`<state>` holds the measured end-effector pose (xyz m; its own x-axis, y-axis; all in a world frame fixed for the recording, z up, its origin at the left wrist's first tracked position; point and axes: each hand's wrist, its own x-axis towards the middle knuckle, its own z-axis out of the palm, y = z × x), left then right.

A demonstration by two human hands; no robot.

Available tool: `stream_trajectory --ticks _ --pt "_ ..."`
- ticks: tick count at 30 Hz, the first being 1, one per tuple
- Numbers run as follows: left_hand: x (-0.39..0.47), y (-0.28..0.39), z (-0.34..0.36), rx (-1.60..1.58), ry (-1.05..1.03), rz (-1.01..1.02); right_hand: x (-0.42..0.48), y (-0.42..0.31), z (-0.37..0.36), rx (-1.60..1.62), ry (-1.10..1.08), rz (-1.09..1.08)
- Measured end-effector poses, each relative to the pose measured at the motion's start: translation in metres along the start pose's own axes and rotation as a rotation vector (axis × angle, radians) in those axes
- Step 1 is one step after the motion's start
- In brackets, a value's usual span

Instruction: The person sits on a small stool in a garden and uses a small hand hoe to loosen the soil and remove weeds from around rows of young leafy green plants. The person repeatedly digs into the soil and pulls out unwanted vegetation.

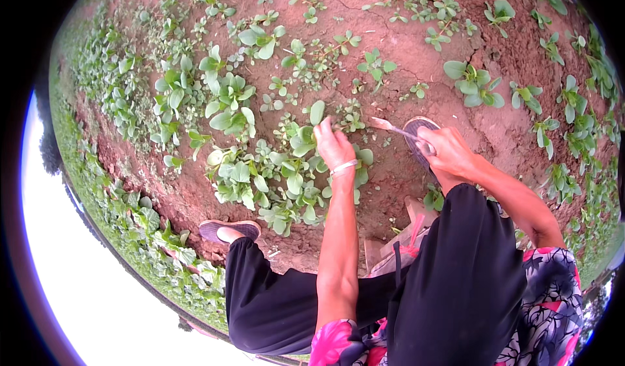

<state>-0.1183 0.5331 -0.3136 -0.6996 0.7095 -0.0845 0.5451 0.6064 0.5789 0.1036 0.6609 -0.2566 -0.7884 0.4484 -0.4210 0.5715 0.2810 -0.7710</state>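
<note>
Over the planted soil, my left hand [334, 145], with a pale band at its wrist, has its fingers drawn together at a leafy green seedling [317, 112]. One oval leaf stands out past the fingertips; the stem is hidden by the fingers. To the right, my right hand [449, 152] grips the handle of a small weeding trowel [396, 129]. Its narrow, soil-stained blade points left towards the left hand, just above the ground and apart from the plants. Below my left hand spreads a dense clump of broad-leaved seedlings [293, 178].
My right shoe [419, 139] is planted beside the trowel, my left shoe [229, 230] at the bed's near edge. A low wooden seat [373, 256] shows between my legs. Small creeping weeds [337, 48] and more seedlings [471, 85] dot the cracked reddish soil [420, 38].
</note>
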Motion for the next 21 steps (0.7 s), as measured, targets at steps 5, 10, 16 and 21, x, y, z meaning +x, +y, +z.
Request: stream_trajectory --ticks 5,10,16,21 --pt "0.01 0.036 0.008 0.024 -0.25 -0.055 0.028 -0.01 0.021 -0.006 0.084 -0.029" --pt "0.021 0.007 0.006 -0.142 -0.113 -0.067 0.009 -0.016 -0.021 0.017 0.014 -0.012" --pt "0.005 -0.041 0.001 -0.568 0.061 -0.596 0.011 -0.012 -0.017 -0.049 -0.095 -0.097" --pt "-0.004 -0.05 -0.002 -0.258 -0.025 -0.263 0.038 -0.021 0.029 0.053 -0.084 -0.114"
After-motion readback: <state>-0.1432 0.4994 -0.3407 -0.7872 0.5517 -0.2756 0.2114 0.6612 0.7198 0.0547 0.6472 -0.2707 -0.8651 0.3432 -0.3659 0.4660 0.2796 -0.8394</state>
